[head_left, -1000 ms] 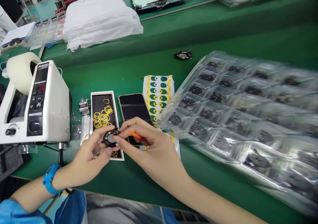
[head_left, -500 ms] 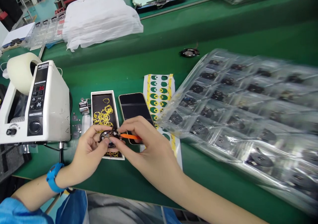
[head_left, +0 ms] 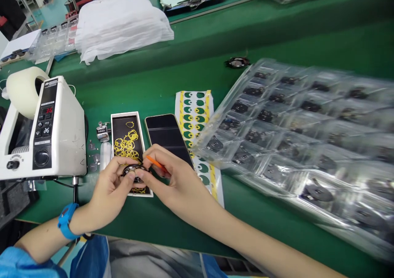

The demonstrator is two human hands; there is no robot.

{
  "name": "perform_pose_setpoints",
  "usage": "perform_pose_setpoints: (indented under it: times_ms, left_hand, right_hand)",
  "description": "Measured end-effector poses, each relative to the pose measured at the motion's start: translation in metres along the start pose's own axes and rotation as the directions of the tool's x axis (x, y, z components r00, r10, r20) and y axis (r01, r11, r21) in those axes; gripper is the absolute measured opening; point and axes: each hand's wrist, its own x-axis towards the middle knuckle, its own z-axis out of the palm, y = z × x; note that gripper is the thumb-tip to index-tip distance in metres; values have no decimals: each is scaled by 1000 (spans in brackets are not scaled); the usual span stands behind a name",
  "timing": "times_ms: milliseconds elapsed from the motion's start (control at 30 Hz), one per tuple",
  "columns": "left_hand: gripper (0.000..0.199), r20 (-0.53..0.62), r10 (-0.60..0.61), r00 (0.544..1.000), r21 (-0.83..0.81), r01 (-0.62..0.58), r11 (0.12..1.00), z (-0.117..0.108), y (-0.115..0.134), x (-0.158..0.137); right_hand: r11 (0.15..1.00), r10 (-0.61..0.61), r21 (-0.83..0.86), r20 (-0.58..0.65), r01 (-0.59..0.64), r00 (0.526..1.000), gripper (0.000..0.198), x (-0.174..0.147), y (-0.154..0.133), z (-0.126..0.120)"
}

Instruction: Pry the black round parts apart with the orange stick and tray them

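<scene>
Between both hands is a small round black part [head_left: 134, 172] with a pale centre, partly covered by thumbs and fingers. My left hand [head_left: 110, 187] is closed on its left side. My right hand [head_left: 172, 179] grips a thin orange stick [head_left: 156, 164] in its curled fingers, and its thumb and fingertip press against the part's right side. Just beneath is a white-rimmed tray [head_left: 141, 126] with yellow ring-shaped pieces [head_left: 126, 144]. A phone [head_left: 164, 132] lies right of the tray, partly behind my right hand.
A white tape dispenser [head_left: 64, 134] stands left, with a metal tally counter [head_left: 102, 131] between it and the tray. Rightward lie a sticker sheet [head_left: 193, 111], a large clear blister tray [head_left: 261, 146] of black parts and another black part [head_left: 238, 62]. White sheets [head_left: 123, 23] are stacked behind.
The orange stick has swung from nearly level to a steeper slant within my right hand. My right thumb stays against the black part, which my left hand keeps holding. The view has shifted slightly.
</scene>
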Motion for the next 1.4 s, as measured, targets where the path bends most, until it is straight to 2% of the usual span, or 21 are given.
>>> perform_pose_setpoints:
  times_ms: [167, 300, 367, 433, 500, 533, 600, 633, 700, 800, 933, 1033, 1200, 1400]
  left_hand:
    - [22, 38, -14, 999, 179, 7, 984, -9, 0, 2]
    - [11, 4, 141, 990, 425, -129, 896, -9, 11, 4]
    - [5, -18, 164, 986, 459, -138, 878, -7, 15, 4]
    - [2, -56, 102, 993, 411, -70, 909, -6, 16, 5]
    - [12, -112, 32, 993, 311, 5, 951, -5, 16, 6]
    - [17, -131, -3, 991, 247, 36, 968, -6, 15, 6]
    - [26, -137, -74, 988, 122, 91, 988, -7, 14, 7]
    - [28, -124, -107, 987, 68, 116, 991, -8, 14, 7]
    - [31, -81, -139, 987, -7, 139, 990, -8, 13, 6]
    - [33, -40, -119, 992, -35, 117, 992, -4, 14, 2]
    - [32, -85, -79, 993, 46, 83, 996, 3, 15, -4]
    - [34, -125, -65, 990, 110, 79, 991, 4, 13, -6]
    - [34, -140, -32, 990, 164, 55, 985, 3, 6, -8]
    - [30, -144, 72, 987, 297, -26, 955, -2, -3, -12]
  right_hand:
    - [996, -67, -65, 0, 67, 998, 22, 0, 1, -3]
    - [977, -192, -97, 0, 192, 981, 13, 1, -4, -6]
    - [949, -290, -144, -52, 281, 955, 10, -1, -5, -6]
    - [880, -433, -274, -131, 387, 892, 15, -7, -4, -4]
    - [758, -592, -450, -169, 473, 788, 18, -14, -1, -3]
    - [685, -658, -526, -152, 504, 737, 20, -17, 1, -3]
    - [552, -734, -627, -53, 549, 677, 22, -20, 3, -4]
    - [508, -742, -657, -5, 557, 670, 22, -20, 3, -4]
    - [492, -722, -695, 12, 525, 691, 18, -17, 1, -5]
    - [568, -672, -684, -65, 457, 738, 14, -9, -1, -5]
    - [615, -644, -615, -31, 493, 765, 21, -3, 3, -3]
    - [605, -654, -603, -4, 520, 756, 21, -4, 7, -2]
    - [545, -698, -614, 45, 571, 715, 17, -2, 8, -4]
    - [514, -721, -619, 62, 594, 690, 14, -3, 7, -4]
